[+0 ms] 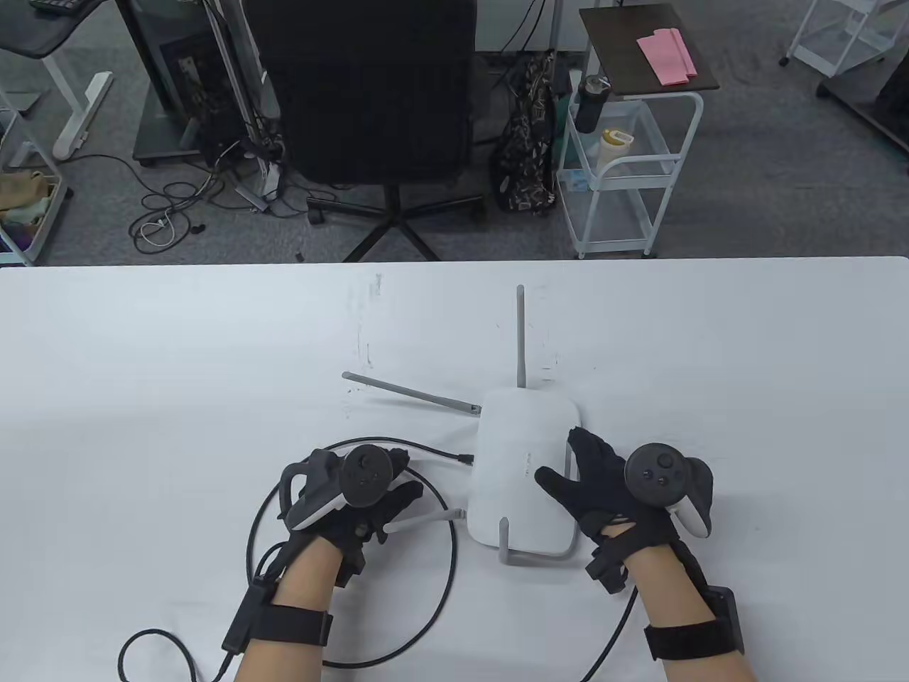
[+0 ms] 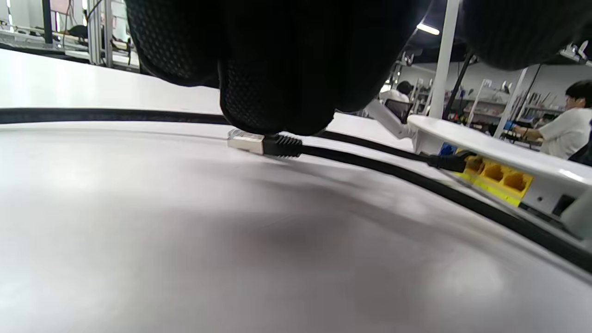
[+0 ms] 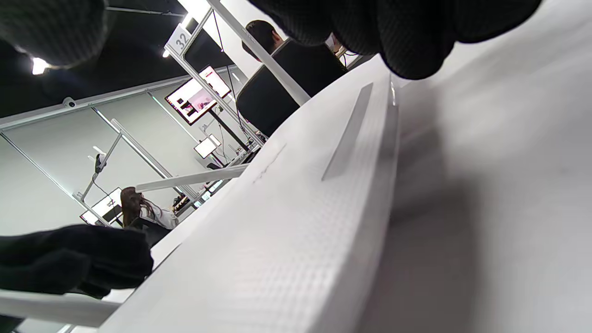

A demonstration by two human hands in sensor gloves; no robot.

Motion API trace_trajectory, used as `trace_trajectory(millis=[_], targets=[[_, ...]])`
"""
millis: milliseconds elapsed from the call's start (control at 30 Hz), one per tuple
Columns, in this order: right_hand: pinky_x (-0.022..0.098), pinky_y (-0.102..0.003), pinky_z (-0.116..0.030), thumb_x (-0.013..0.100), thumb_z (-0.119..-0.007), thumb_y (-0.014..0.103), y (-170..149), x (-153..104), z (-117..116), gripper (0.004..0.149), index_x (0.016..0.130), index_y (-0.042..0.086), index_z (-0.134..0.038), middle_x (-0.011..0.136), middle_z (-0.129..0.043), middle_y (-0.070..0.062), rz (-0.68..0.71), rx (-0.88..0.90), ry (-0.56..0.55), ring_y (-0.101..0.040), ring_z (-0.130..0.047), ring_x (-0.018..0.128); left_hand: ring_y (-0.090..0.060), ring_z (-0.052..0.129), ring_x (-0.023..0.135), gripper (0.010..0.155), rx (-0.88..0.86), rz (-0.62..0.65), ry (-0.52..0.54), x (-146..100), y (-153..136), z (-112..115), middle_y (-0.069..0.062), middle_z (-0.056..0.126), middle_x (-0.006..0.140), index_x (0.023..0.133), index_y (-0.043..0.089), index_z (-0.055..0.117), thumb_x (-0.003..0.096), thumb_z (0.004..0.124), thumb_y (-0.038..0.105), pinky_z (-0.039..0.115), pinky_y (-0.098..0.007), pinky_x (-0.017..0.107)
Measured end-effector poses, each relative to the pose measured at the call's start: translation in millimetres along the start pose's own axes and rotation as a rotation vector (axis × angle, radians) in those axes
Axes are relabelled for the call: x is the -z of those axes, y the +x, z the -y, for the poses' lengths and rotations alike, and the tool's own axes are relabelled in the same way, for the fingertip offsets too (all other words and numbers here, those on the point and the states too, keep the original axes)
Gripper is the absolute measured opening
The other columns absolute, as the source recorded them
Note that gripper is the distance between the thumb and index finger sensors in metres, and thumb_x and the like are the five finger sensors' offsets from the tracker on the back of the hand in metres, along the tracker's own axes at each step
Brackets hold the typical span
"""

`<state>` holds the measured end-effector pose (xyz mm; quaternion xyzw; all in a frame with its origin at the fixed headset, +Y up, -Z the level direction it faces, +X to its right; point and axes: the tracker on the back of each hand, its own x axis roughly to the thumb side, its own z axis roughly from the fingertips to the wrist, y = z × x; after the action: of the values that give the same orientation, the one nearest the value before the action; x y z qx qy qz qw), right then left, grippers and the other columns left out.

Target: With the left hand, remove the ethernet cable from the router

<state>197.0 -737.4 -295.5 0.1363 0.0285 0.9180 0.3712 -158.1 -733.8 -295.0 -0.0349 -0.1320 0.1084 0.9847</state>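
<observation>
A white router (image 1: 518,440) with grey antennas lies on the white table (image 1: 177,369). A black cable (image 1: 433,449) runs to its left side, and the plug (image 2: 448,163) sits in the port row beside yellow ports (image 2: 499,173). A second, metal-tipped plug (image 2: 247,142) lies loose on the table under my left fingers (image 2: 277,92), which hang just over it. I cannot tell if they touch it. My left hand (image 1: 383,490) is left of the router, thumb apart from the fingers. My right hand (image 1: 575,469) rests flat on the router's top (image 3: 286,222), fingers spread.
The black cable makes a wide loop (image 1: 451,568) on the table around my left hand. Antennas stick out at the far side (image 1: 522,334), the left (image 1: 412,391) and the near edge (image 1: 504,540). An office chair (image 1: 362,92) and a cart (image 1: 625,163) stand beyond the far edge.
</observation>
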Motion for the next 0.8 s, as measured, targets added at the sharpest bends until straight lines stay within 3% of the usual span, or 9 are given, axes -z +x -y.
trace_trajectory(millis=[167, 300, 367, 533, 600, 667, 800], targets=[[0.051, -0.068, -0.065, 0.051, -0.066, 0.079, -0.4, -0.7, 1.1, 0.104, 0.106, -0.008, -0.049, 0.100, -0.052, -0.037, -0.011, -0.007, -0.003, -0.061, -0.073, 0.078, -0.023, 0.100, 0.083, 0.064, 0.050, -0.015, 0.049, -1.0, 2.1, -2.8, 0.000, 0.093, 0.097, 0.096, 0.031, 0.081, 0.0412, 0.075, 0.063, 0.077, -0.050, 0.066], [0.051, -0.068, -0.066, 0.051, -0.066, 0.079, 0.2, -3.4, 3.3, 0.106, 0.106, -0.010, -0.047, 0.100, -0.051, -0.038, -0.029, -0.009, -0.007, -0.062, -0.072, 0.079, -0.024, 0.096, 0.088, 0.068, 0.089, -0.037, 0.021, -0.2, 2.4, -0.9, -0.001, 0.087, 0.102, 0.101, 0.030, 0.075, 0.0417, 0.077, 0.063, 0.075, -0.051, 0.068], [0.051, -0.068, -0.066, 0.052, -0.066, 0.079, 0.1, -4.1, 3.3, 0.108, 0.106, -0.011, -0.041, 0.102, -0.041, -0.041, -0.048, -0.009, 0.007, -0.066, -0.067, 0.081, -0.025, 0.092, 0.092, 0.072, 0.101, -0.033, -0.005, 0.6, 4.9, 0.6, -0.003, 0.081, 0.107, 0.105, 0.030, 0.068, 0.0418, 0.078, 0.061, 0.072, -0.052, 0.070], [0.048, -0.064, -0.072, 0.052, -0.066, 0.079, -2.5, -3.6, 4.4, 0.110, 0.104, -0.014, -0.039, 0.097, -0.047, -0.044, -0.077, 0.021, -0.006, -0.064, -0.074, 0.075, -0.029, 0.063, 0.112, 0.082, 0.124, 0.021, -0.111, 3.1, 13.8, 8.1, -0.003, 0.052, 0.121, 0.112, 0.032, 0.049, 0.0414, 0.085, 0.055, 0.054, -0.058, 0.080], [0.047, -0.063, -0.073, 0.052, -0.066, 0.079, -4.1, -3.3, 2.2, 0.110, 0.104, -0.014, -0.040, 0.095, -0.052, -0.043, -0.102, 0.031, 0.025, -0.063, -0.077, 0.073, -0.033, 0.046, 0.117, 0.093, 0.141, 0.051, -0.300, 6.3, 18.2, 17.8, -0.008, 0.035, 0.124, 0.114, 0.033, 0.038, 0.0391, 0.087, 0.058, 0.043, -0.062, 0.082], [0.048, -0.064, -0.072, 0.052, -0.065, 0.079, -4.1, -3.2, 0.7, 0.110, 0.104, -0.014, -0.040, 0.095, -0.051, -0.043, -0.115, 0.019, 0.053, -0.064, -0.075, 0.074, -0.035, 0.030, 0.118, 0.104, 0.160, 0.043, -0.422, 8.0, 21.0, 26.2, -0.008, 0.021, 0.124, 0.114, 0.031, 0.027, 0.0360, 0.087, 0.065, 0.033, -0.063, 0.083], [0.049, -0.066, -0.069, 0.052, -0.065, 0.079, -6.1, -1.7, -5.8, 0.110, 0.104, -0.015, -0.037, 0.096, -0.047, -0.045, -0.156, 0.045, 0.109, -0.066, -0.070, 0.076, -0.036, 0.029, 0.118, 0.112, 0.208, 0.064, -0.365, 9.2, 27.5, 30.8, -0.008, 0.019, 0.124, 0.114, 0.029, 0.026, 0.0279, 0.082, 0.074, 0.032, -0.063, 0.083]])
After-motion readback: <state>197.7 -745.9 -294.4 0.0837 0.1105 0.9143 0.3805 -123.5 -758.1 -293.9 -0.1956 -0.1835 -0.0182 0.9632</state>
